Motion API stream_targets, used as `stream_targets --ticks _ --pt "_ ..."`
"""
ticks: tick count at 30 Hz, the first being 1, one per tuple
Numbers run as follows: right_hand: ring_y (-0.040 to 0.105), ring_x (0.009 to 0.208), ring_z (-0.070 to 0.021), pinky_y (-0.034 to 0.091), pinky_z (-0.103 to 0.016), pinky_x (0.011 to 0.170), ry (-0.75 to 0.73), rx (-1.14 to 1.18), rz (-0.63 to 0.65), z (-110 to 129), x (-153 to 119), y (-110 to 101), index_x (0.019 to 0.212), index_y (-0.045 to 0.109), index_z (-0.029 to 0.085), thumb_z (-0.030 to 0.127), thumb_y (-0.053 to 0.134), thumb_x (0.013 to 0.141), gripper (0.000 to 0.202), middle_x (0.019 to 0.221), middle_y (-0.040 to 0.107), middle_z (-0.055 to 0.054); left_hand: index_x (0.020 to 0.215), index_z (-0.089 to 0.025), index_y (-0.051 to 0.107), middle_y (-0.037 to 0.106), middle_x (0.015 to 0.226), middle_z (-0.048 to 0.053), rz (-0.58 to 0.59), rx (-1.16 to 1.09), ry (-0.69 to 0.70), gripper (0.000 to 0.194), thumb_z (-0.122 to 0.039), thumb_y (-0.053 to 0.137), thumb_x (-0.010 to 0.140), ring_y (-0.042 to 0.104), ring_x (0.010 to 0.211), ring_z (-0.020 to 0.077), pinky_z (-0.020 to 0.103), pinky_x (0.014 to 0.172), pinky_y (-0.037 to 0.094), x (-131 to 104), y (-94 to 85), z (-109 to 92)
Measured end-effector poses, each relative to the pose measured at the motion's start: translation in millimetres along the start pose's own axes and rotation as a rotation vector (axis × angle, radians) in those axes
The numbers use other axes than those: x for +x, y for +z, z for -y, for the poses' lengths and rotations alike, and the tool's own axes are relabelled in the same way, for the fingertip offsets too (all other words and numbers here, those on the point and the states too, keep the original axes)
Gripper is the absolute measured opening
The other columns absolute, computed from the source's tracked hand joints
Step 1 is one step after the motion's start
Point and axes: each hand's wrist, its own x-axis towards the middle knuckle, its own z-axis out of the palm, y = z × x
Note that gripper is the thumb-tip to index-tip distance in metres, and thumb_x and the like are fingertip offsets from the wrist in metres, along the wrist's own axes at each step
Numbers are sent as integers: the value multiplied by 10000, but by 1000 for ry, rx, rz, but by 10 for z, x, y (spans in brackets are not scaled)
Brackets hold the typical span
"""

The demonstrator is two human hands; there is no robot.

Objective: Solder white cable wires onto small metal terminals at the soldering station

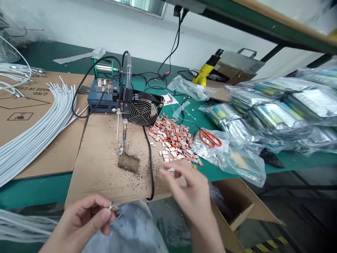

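My left hand [88, 218] is closed in a pinch on the end of a thin white cable [112, 207], with coloured wire ends showing at the fingertips. My right hand [193, 184] pinches a small white piece [171, 169] between thumb and forefinger, over the cardboard's right side. Just beyond it spreads a heap of small orange-and-white pieces [175, 137]. Between the hands and farther back, a soldering iron [127, 102] points tip down in a holder. Below its tip lies a brown cleaning sponge [129, 162] among dark specks of solder.
A blue soldering station [102, 105], solder spool [105, 69] and fan [143, 111] stand behind. White cables [34, 137] lie left. A black cord [150, 161] crosses the cardboard [97, 175]. Orange-handled scissors [210, 138], plastic bags [247, 161] and a yellow heat gun [205, 72] are right.
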Motion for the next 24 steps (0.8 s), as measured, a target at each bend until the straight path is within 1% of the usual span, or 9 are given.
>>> stream_targets --ticks 2,5,7,9,13,16,19,21,24 --pt "555 784 -224 411 -357 690 72 -243 84 -231 182 -158 875 627 187 168 537 845 97 816 633 -67 630 -172 654 597 568 -10 29 13 11 366 -534 707 632 536 497 85 169 540 442 15 -75 -10" --pt "533 786 -237 383 -374 727 71 -458 359 -495 433 -233 848 639 183 193 539 843 100 807 607 -70 620 -181 650 592 560 -5 99 12 8 356 -533 693 651 538 527 101 178 553 446 44 -178 -28" --pt "522 780 -231 366 -373 741 58 -515 490 -599 546 -207 826 638 192 206 566 831 73 795 585 -61 636 -184 645 603 588 -2 157 45 2 337 -517 678 679 544 558 107 184 578 449 67 -231 -51" --pt "514 777 -231 361 -364 732 41 -521 554 -658 611 -172 788 627 191 215 584 820 59 796 572 -61 666 -181 638 604 601 -2 187 107 -10 306 -483 664 708 541 575 109 187 586 441 99 -262 -99" --pt "504 762 -236 366 -352 696 -12 -499 625 -699 660 -174 730 589 183 217 561 822 102 776 560 -71 707 -160 609 548 563 -26 188 270 -13 219 -373 631 753 494 542 87 166 517 389 243 -269 -305" --pt "513 704 -218 372 -342 657 -32 -421 604 -671 667 -199 742 542 186 233 500 851 125 734 561 -62 817 -146 607 512 578 -44 170 369 5 186 -324 604 760 501 519 82 174 503 409 467 -266 -488" --pt "510 570 -160 378 -281 542 87 -167 542 -563 645 -141 832 489 189 267 445 891 107 654 555 -23 957 -127 586 493 537 -57 238 430 4 249 -296 561 776 501 454 85 193 467 430 746 -259 -604" --pt "506 543 -138 384 -256 502 150 25 525 -450 624 -36 849 496 188 282 459 890 109 648 555 -15 932 -107 570 493 508 -56 276 443 -42 228 -265 552 769 486 407 84 192 421 421 914 -238 -643" --pt "536 589 -139 419 -254 527 166 204 500 -268 619 177 796 580 181 243 530 838 90 680 594 -28 828 -99 562 482 517 -54 320 400 -79 165 -237 573 737 477 385 77 187 380 417 1080 -197 -680"
